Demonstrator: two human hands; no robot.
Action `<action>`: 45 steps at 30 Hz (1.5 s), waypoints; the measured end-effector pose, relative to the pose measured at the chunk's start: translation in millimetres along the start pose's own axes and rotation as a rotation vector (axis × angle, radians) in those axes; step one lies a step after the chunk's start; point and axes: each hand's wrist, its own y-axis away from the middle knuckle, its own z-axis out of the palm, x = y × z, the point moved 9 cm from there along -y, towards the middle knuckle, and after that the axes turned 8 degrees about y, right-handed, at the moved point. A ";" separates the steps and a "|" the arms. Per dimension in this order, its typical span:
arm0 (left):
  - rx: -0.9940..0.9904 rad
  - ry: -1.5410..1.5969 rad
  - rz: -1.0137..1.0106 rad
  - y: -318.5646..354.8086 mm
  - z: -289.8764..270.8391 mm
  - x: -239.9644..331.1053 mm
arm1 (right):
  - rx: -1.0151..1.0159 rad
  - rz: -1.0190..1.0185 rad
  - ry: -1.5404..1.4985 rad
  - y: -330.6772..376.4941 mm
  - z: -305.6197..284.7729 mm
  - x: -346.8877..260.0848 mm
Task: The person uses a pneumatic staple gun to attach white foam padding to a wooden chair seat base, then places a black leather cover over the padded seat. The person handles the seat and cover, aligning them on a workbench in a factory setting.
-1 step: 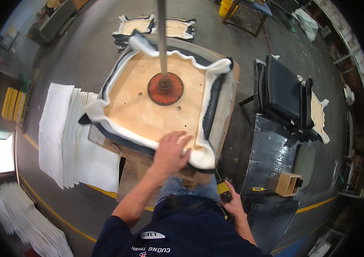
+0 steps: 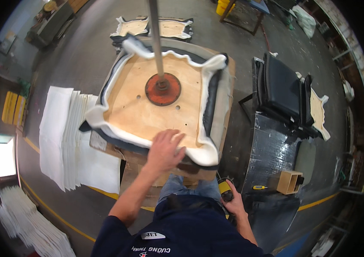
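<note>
A plywood seat panel (image 2: pixel 147 115) lies face up on a padded grey stand, with white wadding (image 2: pixel 113 129) and black cover material (image 2: pixel 209 103) rising round its rim. A round red press plate (image 2: pixel 163 88) on a metal rod bears on the panel's middle. My left hand (image 2: pixel 165 150) rests over the near edge, fingers stretched onto the wood and wadding. Low at my right side, my right hand (image 2: pixel 235 202) is closed round a yellow-and-black tool (image 2: pixel 225 188), which looks like a staple gun; part of it is hidden by the hand.
A stack of white sheets (image 2: pixel 60 137) stands to the left, with more sheets (image 2: pixel 32 218) at lower left. At right, black padded seats (image 2: pixel 281 85) are piled on a dark table (image 2: pixel 272 145), near a screwdriver (image 2: pixel 259 187) and a small wooden box (image 2: pixel 288 182). More wadding-edged panels (image 2: pixel 171 29) lie beyond.
The seat panel has turned slightly, its near right corner shifting right. My left hand has slid a little left along the near edge. My right hand keeps its hold on the tool.
</note>
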 end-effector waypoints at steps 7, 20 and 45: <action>-0.351 -0.207 -0.039 -0.9 64.3 -9.9 | 0.011 0.157 -0.330 -0.4 1.7 21.9; -0.223 -0.203 -0.215 -55.9 106.4 4.4 | -0.007 -0.019 -0.246 -80.6 -80.8 9.0; -0.005 -0.178 0.178 -140.8 94.7 -23.1 | -0.370 -0.277 -0.076 -217.4 -99.5 -157.5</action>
